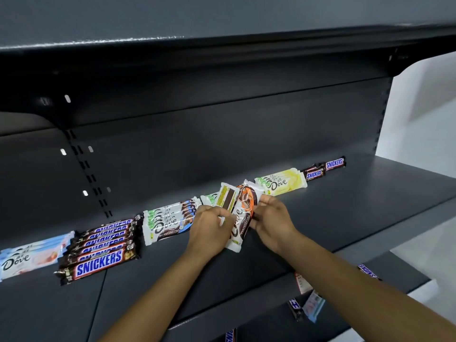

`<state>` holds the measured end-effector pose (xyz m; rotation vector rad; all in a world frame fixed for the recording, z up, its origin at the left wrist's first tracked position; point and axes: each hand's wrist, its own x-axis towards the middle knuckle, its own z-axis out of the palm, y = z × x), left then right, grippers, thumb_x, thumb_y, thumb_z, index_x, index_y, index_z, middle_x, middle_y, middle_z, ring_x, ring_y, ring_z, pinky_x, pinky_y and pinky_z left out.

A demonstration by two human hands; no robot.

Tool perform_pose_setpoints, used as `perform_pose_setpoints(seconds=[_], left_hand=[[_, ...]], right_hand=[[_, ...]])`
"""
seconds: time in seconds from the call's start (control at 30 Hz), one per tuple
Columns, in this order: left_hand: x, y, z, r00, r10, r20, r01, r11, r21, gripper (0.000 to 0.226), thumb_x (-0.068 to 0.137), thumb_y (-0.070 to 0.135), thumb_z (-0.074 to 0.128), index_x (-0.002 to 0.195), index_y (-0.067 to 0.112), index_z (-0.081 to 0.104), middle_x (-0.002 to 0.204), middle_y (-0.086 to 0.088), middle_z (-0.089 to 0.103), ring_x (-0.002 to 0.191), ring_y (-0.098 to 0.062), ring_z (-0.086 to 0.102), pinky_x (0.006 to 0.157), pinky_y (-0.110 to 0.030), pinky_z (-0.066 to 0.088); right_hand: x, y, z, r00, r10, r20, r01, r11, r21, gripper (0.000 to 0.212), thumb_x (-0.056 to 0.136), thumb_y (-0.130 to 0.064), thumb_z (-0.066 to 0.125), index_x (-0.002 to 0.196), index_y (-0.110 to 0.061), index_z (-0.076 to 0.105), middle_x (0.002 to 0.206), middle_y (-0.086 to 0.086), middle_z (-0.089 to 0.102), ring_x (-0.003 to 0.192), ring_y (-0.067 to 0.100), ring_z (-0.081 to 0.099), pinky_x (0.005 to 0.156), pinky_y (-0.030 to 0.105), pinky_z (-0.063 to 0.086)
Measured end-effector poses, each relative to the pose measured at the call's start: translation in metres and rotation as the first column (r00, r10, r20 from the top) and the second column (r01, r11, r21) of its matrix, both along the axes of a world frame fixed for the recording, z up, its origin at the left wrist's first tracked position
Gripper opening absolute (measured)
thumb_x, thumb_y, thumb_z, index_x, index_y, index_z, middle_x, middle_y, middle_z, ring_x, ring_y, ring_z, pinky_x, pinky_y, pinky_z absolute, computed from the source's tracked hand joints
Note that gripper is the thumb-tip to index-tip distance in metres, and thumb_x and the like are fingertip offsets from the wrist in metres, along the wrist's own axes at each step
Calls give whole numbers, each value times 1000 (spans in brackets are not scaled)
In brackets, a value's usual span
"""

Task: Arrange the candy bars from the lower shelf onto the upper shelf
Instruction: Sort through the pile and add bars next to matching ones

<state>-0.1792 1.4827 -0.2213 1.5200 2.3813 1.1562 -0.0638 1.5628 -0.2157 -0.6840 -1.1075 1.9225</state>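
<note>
My left hand (211, 229) and my right hand (272, 219) both grip a small bunch of Dove bars (240, 213) just above the upper shelf (345, 213), near the middle of the row. One bar in the bunch shows its yellow-and-brown back (227, 198). Along the back of the shelf lie pink Dove bars (27, 259), a Snickers stack (101, 253), blue-and-brown Dove bars (167, 220), a yellow Dove bar (281, 183) and two Snickers (324, 167). Loose bars (308, 304) lie on the lower shelf (271, 324).
A dark empty shelf (222, 45) overhangs the work area from above. The slotted back panel (222, 144) closes the rear. The front half of the upper shelf is bare dark metal. A white wall (419, 119) shows at the right.
</note>
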Motion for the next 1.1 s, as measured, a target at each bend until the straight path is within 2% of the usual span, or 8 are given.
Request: perform_pose_setpoints(seconds=[0.1,0.17,0.27,0.37,0.53,0.67,0.9,1.1], left_hand=[[-2,3,2,997,-76,26,77,997,-31,17,87,33,61,72,27,67,79,18,54,98,-11,51,81,-24,39],[-4,5,1,994,-110,25,111,993,-48,25,87,34,62,61,31,61,78,11,61,92,-16,57,80,-29,45],[-8,7,2,993,-118,13,119,991,-68,34,86,34,63,53,32,54,69,7,58,80,-15,54,70,-28,42],[-10,6,9,991,-133,5,133,989,-60,33,87,31,63,55,27,57,59,13,54,72,-11,49,64,-24,36],[-16,4,14,982,-125,144,136,988,-70,25,88,32,61,69,16,67,60,1,61,54,-11,55,54,-22,40],[-28,5,12,984,-7,179,-4,998,60,17,87,25,58,76,20,71,77,2,67,65,-18,61,63,-30,48],[-43,-2,5,980,160,120,-187,946,267,53,85,2,52,133,22,39,97,-1,61,80,-23,57,72,-33,44],[-53,-2,-2,978,207,14,-204,951,233,37,83,1,55,114,20,63,99,-1,58,93,-23,57,83,-30,43]], right_hand=[[-1,8,-4,1000,-12,-24,13,999,31,28,88,14,37,108,1,52,100,23,65,89,28,66,78,43,55],[3,12,-8,983,-110,148,62,954,294,37,86,13,43,111,-14,46,98,12,61,88,12,63,77,34,52],[14,22,-19,804,-492,333,-86,458,885,72,73,8,54,136,-20,34,130,4,40,123,12,39,102,28,33],[19,26,-25,712,-642,285,-400,-37,916,74,65,1,56,133,-26,41,141,3,39,137,22,25,107,40,25],[14,36,-19,722,-676,147,-492,-352,797,41,76,-17,65,116,-24,57,119,-7,59,123,17,46,104,41,29],[6,47,-14,697,-676,238,-576,-331,747,46,67,-28,76,109,-22,60,103,-5,62,98,19,58,84,35,45],[-25,71,-6,481,-730,485,-680,39,732,45,84,-22,61,127,-22,47,124,0,50,119,22,40,98,34,27],[-50,76,-17,422,-685,594,-636,243,732,54,78,-7,52,129,-25,44,128,1,45,122,21,33,96,38,26]])
